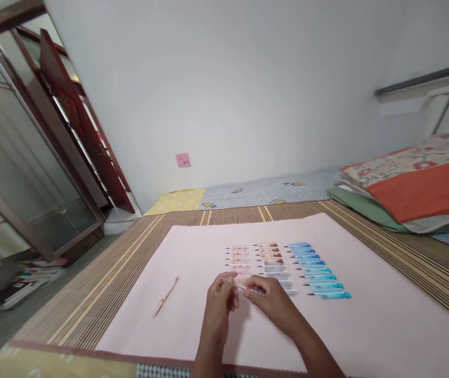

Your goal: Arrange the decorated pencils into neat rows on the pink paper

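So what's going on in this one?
A person is holding a slim, clear plastic pen in both bare hands, the left hand at one end and the right hand at the other, above a pale pink sheet. Three columns of slim pens lie on the sheet: pink-and-white pens, brown and grey pens, and blue and teal pens. A thin pale stick with reddish marks lies apart, to the left.
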`<state>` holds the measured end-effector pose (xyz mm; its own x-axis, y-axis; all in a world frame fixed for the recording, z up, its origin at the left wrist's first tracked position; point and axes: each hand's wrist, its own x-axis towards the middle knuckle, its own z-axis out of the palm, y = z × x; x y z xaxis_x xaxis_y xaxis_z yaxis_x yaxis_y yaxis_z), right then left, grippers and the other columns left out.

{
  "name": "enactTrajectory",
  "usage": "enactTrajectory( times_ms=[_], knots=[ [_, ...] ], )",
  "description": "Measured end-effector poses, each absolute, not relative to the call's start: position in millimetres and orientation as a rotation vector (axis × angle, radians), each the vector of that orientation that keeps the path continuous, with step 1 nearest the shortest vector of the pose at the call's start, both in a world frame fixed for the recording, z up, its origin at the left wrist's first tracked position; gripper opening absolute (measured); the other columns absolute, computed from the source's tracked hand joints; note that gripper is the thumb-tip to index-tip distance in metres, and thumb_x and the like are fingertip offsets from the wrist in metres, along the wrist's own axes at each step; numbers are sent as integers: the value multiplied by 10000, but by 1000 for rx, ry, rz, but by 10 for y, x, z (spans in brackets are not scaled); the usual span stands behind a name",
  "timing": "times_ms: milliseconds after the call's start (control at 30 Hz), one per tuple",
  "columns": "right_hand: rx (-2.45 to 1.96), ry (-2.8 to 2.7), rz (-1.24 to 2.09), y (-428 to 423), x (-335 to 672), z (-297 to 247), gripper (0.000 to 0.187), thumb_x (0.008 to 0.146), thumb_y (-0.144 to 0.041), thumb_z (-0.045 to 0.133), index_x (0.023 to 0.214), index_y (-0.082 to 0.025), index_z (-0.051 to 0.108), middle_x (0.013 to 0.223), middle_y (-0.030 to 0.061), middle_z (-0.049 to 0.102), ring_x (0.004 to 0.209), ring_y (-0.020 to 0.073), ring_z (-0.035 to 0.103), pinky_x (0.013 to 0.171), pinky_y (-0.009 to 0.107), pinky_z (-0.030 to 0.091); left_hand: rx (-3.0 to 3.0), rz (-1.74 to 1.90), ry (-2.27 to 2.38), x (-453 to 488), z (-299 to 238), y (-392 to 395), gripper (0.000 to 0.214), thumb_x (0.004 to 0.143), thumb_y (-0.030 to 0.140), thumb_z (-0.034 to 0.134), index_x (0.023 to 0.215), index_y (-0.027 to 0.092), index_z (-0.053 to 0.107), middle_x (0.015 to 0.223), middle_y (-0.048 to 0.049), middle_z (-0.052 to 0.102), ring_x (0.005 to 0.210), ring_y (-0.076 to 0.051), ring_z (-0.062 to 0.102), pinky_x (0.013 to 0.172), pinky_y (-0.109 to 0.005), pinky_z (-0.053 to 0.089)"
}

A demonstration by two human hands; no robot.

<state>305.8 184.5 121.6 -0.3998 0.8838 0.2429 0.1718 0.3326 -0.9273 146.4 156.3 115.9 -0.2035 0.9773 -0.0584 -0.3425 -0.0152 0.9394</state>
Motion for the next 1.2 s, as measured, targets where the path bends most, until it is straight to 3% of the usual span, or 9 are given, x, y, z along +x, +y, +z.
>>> enactTrajectory(
  times_ms=[100,200,267,567,700,1033,1100,1200],
  knots=[
    [-972,-1797,1102,1955,3073,1092,192,878,-349,624,809,-200,722,803,15,713,803,202,615,755,299,431,758,1516,1094,1534,1008,1660,574,600,613,897,835,135,681,610,24,614,466,-55,456,484,-203,296],
    [-1050,-1822,1053,2005,3083,947,169,870,-339,634,804,-202,708,815,18,714,813,203,624,756,299,436,648,1557,1227,1631,816,1715,592,600,676,865,636,175,552,483,42,530,403,-51,382,440,-208,236],
    [-1082,-1857,1041,2018,3092,851,172,877,-335,621,807,-203,707,817,21,715,809,202,626,750,302,438,579,1552,1297,1691,719,1714,615,608,706,844,604,193,503,441,53,484,387,-58,374,428,-208,229],
    [-1088,-1854,1192,2103,3158,655,251,895,-377,582,816,-191,731,786,28,717,793,200,627,750,306,451,563,1560,1080,1681,598,1643,528,595,554,921,721,168,583,610,11,638,480,-66,469,490,-199,371],
    [-1058,-1845,1242,2082,3133,686,265,914,-384,572,804,-188,713,768,18,695,772,189,610,730,299,437,553,1576,1105,1630,566,1672,544,593,543,930,674,185,528,569,28,607,467,-63,456,479,-193,363],
    [-1064,-1775,1167,2055,3055,689,54,770,-178,608,781,-200,656,764,-15,651,754,160,565,715,279,414,455,1608,1188,1663,447,1690,631,616,661,880,584,214,435,431,79,437,378,-55,367,400,-200,277],
    [-1065,-1754,1190,2054,3053,684,38,776,-202,618,780,-199,656,764,-11,657,757,163,574,715,281,422,469,1614,1166,1672,501,1672,605,659,701,835,637,207,487,448,82,443,379,-62,377,399,-205,279],
    [-1061,-1722,1238,2058,3069,673,100,811,-292,646,787,-198,668,763,0,667,764,174,588,714,287,436,537,1594,1079,1666,617,1639,578,695,682,817,896,167,649,517,77,505,416,-77,410,424,-212,323]
  ],
)
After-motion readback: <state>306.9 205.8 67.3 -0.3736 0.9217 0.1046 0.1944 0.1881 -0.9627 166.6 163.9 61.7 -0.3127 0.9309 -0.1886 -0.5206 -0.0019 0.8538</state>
